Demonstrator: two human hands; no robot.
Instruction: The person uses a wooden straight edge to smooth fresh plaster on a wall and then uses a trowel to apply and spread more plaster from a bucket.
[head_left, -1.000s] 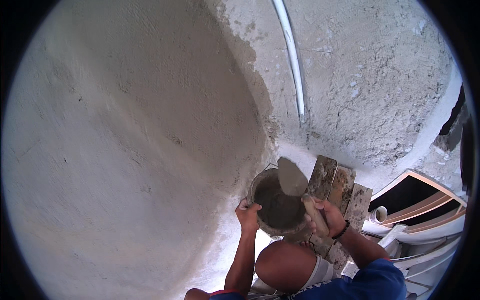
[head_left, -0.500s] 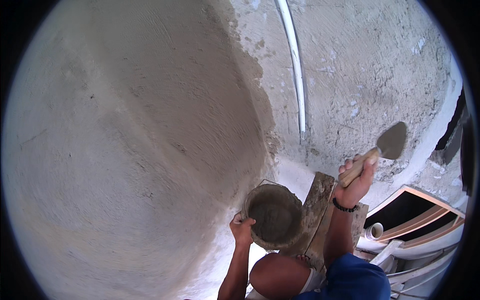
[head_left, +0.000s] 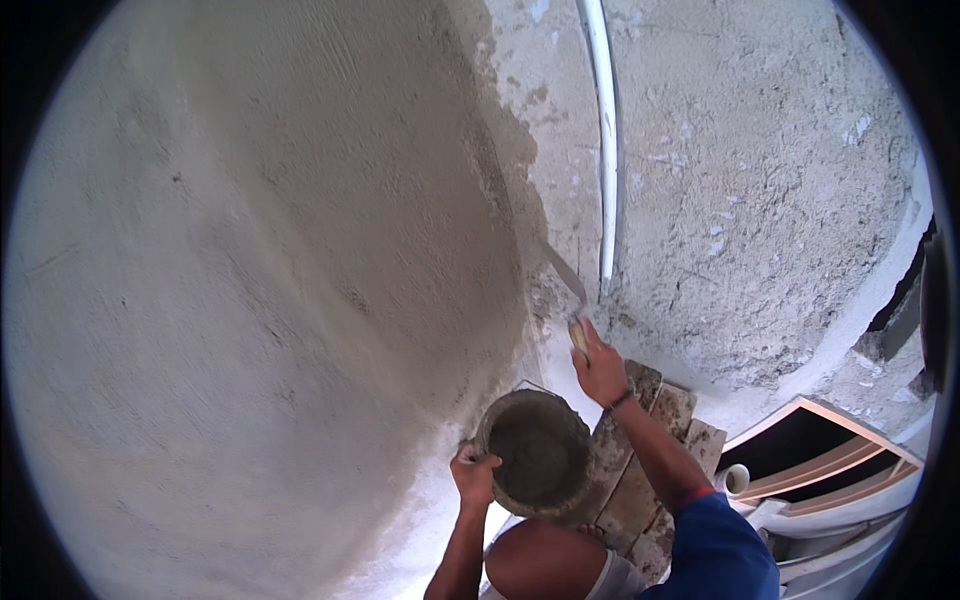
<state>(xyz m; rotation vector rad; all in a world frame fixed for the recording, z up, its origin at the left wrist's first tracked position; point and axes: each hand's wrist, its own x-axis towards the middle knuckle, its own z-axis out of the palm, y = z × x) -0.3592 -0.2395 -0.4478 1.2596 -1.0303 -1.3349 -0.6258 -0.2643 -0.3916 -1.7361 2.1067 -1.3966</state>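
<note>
My left hand (head_left: 474, 474) grips the rim of a mortar-caked bucket (head_left: 540, 450), its thumb hooked over the edge. Grey wet mortar lies in the bottom of the bucket, and a thin wire handle stands at the far side. Farther up and to the right, my right hand (head_left: 602, 370) is closed round the wooden handle of a trowel (head_left: 566, 270). The trowel's blade is seen nearly edge-on, close to the corner where the darker, damp plaster (head_left: 400, 190) meets the rough wall. Whether the blade touches the wall, I cannot tell.
A white pipe (head_left: 606, 140) runs down the rough wall (head_left: 750, 200). Worn wooden planks (head_left: 640, 490) lie below my right forearm. At the lower right are a wooden frame (head_left: 850, 430) with dark openings and a small white cup-like container (head_left: 735, 479).
My right hand has swung the trowel leftward, from over the rough wall to the plaster corner, and the blade has turned edge-on. My left hand still holds the bucket, which appears slightly lower left.
</note>
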